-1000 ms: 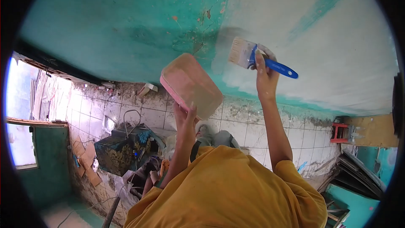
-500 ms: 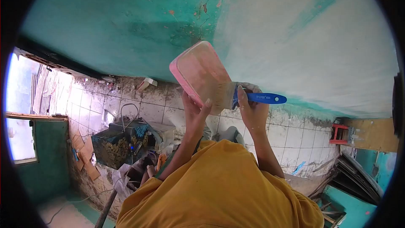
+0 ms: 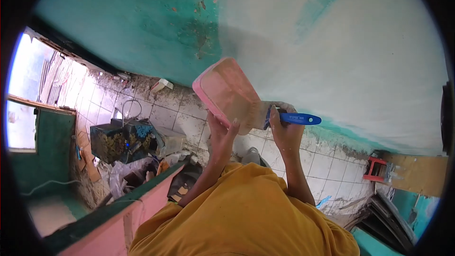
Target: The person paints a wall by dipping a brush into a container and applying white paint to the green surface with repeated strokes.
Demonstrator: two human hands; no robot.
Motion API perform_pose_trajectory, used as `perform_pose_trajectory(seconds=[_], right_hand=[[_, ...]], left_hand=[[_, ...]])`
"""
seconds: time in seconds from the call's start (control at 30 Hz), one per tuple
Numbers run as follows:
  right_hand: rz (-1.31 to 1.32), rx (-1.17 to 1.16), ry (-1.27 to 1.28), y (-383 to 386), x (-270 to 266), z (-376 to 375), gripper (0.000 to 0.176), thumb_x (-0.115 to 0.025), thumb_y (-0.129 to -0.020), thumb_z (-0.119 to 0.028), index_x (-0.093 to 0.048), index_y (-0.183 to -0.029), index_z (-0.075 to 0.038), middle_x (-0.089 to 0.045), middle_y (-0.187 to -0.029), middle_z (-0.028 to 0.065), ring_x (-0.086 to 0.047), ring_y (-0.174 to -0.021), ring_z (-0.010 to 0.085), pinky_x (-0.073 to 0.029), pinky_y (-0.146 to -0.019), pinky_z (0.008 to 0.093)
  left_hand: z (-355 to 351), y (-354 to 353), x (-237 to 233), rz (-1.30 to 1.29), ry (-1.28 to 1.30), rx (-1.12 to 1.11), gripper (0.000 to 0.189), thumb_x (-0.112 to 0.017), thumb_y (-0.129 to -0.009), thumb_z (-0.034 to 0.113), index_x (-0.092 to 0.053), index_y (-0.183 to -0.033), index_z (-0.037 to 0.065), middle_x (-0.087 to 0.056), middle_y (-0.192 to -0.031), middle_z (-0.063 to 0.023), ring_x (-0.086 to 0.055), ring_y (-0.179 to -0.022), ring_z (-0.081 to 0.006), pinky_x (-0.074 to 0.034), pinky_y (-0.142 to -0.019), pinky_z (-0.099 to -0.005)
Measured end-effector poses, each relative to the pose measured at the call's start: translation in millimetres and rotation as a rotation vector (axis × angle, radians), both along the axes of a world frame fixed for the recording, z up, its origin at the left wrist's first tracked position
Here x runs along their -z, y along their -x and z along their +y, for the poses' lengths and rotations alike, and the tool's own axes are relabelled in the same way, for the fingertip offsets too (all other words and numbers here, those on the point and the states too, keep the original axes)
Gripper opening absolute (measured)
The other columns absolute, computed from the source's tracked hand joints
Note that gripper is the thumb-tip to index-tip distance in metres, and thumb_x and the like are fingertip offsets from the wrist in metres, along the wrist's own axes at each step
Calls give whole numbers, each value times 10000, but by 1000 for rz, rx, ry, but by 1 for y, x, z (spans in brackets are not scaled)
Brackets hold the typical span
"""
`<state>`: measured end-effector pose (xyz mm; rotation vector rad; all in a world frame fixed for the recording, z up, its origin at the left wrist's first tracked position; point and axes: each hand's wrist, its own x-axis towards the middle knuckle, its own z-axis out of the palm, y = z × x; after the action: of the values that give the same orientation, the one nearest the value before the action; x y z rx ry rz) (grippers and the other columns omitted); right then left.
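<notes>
My left hand (image 3: 222,132) grips a pink plastic tub (image 3: 207,96) from beneath, its thumb on the near side. The tub is tilted, and its inside is coated with a pale pinkish layer. In my right hand (image 3: 286,130) is a wide paintbrush (image 3: 298,119) with a blue handle, the fingers closed near its ferrule. Its pale bristles point left and touch the tub's near right edge. Both hands are in front of my yellow shirt. Beyond them rises a wall (image 3: 369,42), whitish on the right and green on the left, with a green streak inside the whitish part.
Dirty white tiles (image 3: 189,114) cover the floor. A dark patterned box (image 3: 116,142) and plastic bags (image 3: 125,175) lie at left, behind a pink ledge (image 3: 109,225) with a green top. A red stool (image 3: 374,168) and dark stacked panels (image 3: 386,220) are at right.
My view has shifted, so the wall's whitish area reaches farther left and the pink ledge shows at lower left. The tub and brush sit slightly lower in view, still held.
</notes>
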<state>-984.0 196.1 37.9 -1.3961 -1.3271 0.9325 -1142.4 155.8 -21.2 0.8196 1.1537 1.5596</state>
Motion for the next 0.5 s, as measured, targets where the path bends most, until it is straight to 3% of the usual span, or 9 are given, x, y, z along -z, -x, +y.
perform_pose_trajectory(seconds=[0.07, 0.13, 0.2, 0.27, 0.43, 0.5], right_hand=[[180, 33, 71, -22, 11, -8, 185, -654, -896, -70, -644, -1037, 50, -641, -733, 40, -561, -602, 71, -460, -548, 226], [164, 26, 48, -39, 26, -15, 160, -648, -929, -102, -638, -1007, 37, -603, -771, 7, -518, -622, 37, -426, -532, 197], [292, 37, 192, -59, 37, -24, 174, -660, -928, -128, -647, -1005, 27, -600, -777, 3, -520, -624, 44, -432, -538, 198], [276, 33, 258, -73, 43, -30, 188, -661, -929, -142, -652, -1016, 24, -593, -776, -3, -522, -630, 48, -442, -548, 201], [275, 75, 277, -80, 49, -34, 221, -673, -925, -182, -671, -982, 32, -576, -742, -4, -515, -620, 65, -422, -522, 232], [394, 109, 368, -77, 47, -32, 294, -661, -930, -210, -655, -1123, 12, -613, -890, 9, -562, -724, 65, -494, -601, 230]], left_hand=[[-11, -22, 18, -169, 35, -32, 809, -696, -880, 205, -157, -1447, -1, -331, -1401, -138, -347, -1311, -228, -327, -1080, -379], [-23, -38, 34, -161, 39, -59, 800, -695, -881, 200, -165, -1446, 0, -336, -1402, -133, -352, -1308, -224, -329, -1079, -371], [-38, -54, 40, -163, 51, -88, 791, -694, -882, 195, -172, -1445, 1, -340, -1403, -128, -357, -1306, -220, -330, -1078, -363], [-53, -66, 35, -284, 81, -105, 777, -685, -890, 180, -176, -1450, 7, -343, -1409, -122, -356, -1311, -214, -319, -1089, -365], [-80, -71, 43, -245, 103, -160, 786, -675, -901, 168, -153, -1469, 13, -331, -1429, -128, -342, -1329, -218, -294, -1110, -376], [-84, -66, 49, -233, 136, -162, 792, -674, -903, 168, -146, -1473, 13, -326, -1435, -131, -338, -1334, -222, -287, -1115, -380]])
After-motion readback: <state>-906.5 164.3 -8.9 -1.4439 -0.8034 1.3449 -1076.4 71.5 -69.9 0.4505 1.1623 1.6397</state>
